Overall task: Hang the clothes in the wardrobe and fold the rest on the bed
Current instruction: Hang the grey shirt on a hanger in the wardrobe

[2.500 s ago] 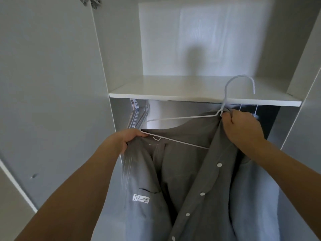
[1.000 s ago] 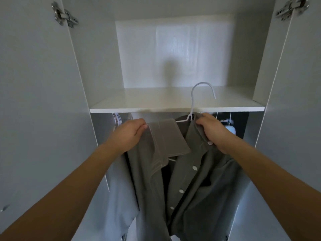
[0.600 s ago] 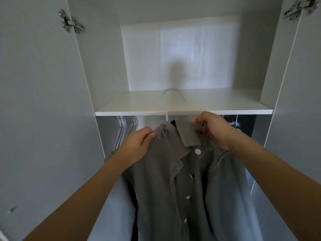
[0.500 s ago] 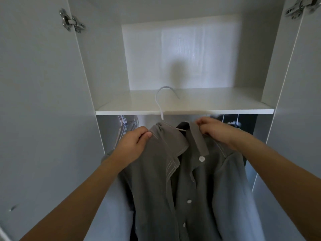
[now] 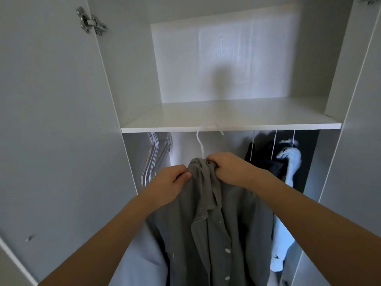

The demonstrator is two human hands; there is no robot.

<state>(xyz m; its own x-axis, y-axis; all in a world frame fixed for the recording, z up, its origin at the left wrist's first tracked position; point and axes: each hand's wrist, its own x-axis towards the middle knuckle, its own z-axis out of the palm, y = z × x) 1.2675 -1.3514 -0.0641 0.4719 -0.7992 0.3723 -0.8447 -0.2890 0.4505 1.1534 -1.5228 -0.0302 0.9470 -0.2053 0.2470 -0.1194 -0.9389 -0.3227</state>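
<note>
No legible text, labels, brands or numbers anywhere in frame. One small dark mark on the pale garment [image 5: 281,238] hanging at lower right, too blurred to tell whether logo or lettering.

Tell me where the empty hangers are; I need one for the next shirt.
The empty hangers hang in a bunch at the left end under the shelf, beside the wardrobe's left wall, left of the grey shirt.
</note>
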